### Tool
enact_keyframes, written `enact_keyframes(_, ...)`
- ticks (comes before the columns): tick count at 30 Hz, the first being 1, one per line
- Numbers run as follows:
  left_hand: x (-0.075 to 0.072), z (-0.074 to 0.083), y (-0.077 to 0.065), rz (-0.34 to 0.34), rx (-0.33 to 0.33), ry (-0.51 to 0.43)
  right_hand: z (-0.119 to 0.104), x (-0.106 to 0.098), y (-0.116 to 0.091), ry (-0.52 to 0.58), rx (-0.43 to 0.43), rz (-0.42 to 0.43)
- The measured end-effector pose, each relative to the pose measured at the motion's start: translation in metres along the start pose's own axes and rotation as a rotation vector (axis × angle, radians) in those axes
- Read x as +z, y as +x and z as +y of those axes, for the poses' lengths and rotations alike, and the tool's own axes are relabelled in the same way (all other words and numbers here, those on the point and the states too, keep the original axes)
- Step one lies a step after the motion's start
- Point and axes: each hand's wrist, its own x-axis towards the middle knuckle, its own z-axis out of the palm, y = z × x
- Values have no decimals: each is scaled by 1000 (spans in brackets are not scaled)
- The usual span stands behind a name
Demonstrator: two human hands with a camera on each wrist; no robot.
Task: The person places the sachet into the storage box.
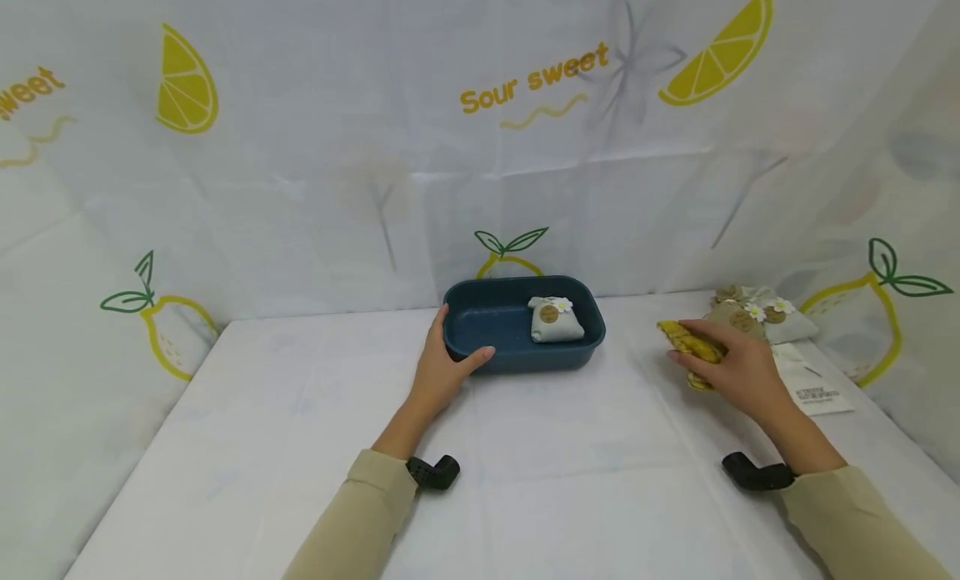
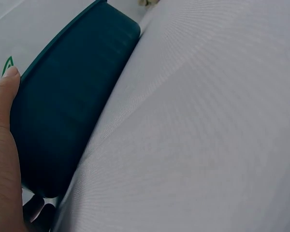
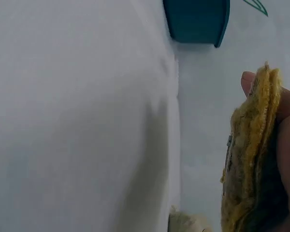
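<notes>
My left hand [image 1: 437,373] grips the left end of a dark blue plastic tub [image 1: 525,360], thumb on its front rim and fingers around the side. A small pale grey sachet [image 1: 558,326] with a daisy and a round brown tag sits in the tub's right part. To the right of the tub, my right hand [image 1: 742,373] pinches a flat yellow fabric pouch [image 1: 686,342] between thumb and fingers, above the table. The right wrist view shows the pouch's fuzzy layered edge [image 3: 249,154]. The left wrist view shows the tub's outer wall [image 2: 72,96].
Beyond my right hand lie several small sachets [image 1: 783,313] with daisies and tags. A white printed cloth bag [image 1: 813,388] lies flat beside them. White cloth covers the table [image 1: 555,488], and a lemon-printed curtain [image 1: 315,188] hangs close behind the tub.
</notes>
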Motion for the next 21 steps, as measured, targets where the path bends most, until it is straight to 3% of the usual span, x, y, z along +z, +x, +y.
enact_keyframes(7, 1, -3, 2, 1, 9, -2, -45, 6, 23, 17, -62, -14)
enact_keyframes(15, -1, -4, 2, 2, 8, -13, -91, 28, 55, 80, -105, -68)
enact_keyframes(21, 0, -4, 3, -1, 21, -17, -121, 52, 76, 153, -76, -135)
